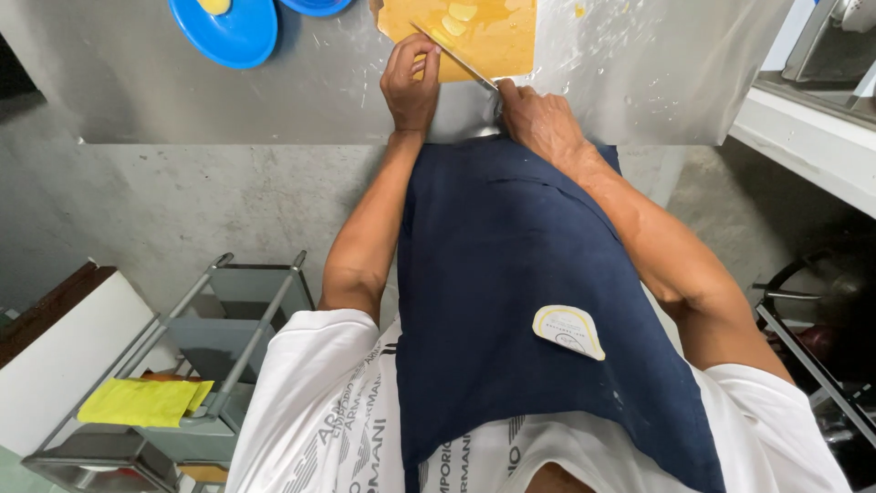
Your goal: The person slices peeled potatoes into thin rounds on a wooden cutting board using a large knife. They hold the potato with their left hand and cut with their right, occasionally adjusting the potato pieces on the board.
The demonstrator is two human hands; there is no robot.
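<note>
From the head camera I looked straight down past a navy apron [538,301] to the steel counter [274,100], where a yellow cutting board [497,41] lay at the far edge of the view. The knife [456,60] was the thing to watch: its thin blade ran as a long diagonal across the board, tip toward the far left, heel toward the near right, where it met the right hand [538,119]. That hand's fingers were wrapped tight around the handle, which was mostly hidden under the fist. The left hand [411,82] sat just to the left of the blade, fingers curled down and pinching a pale yellow piece of food [440,38] against the board; I could not tell its full shape under the knuckles. So the blade lay on the right flank of the left fingers, nearly touching them, with its long axis slanting across them. More pale slices [461,18] rested farther up the board, beyond both hands. A blue plate [242,41] stood well apart to the left on the counter, and a yellow cloth [141,402] lay on a metal rack down by the floor
</note>
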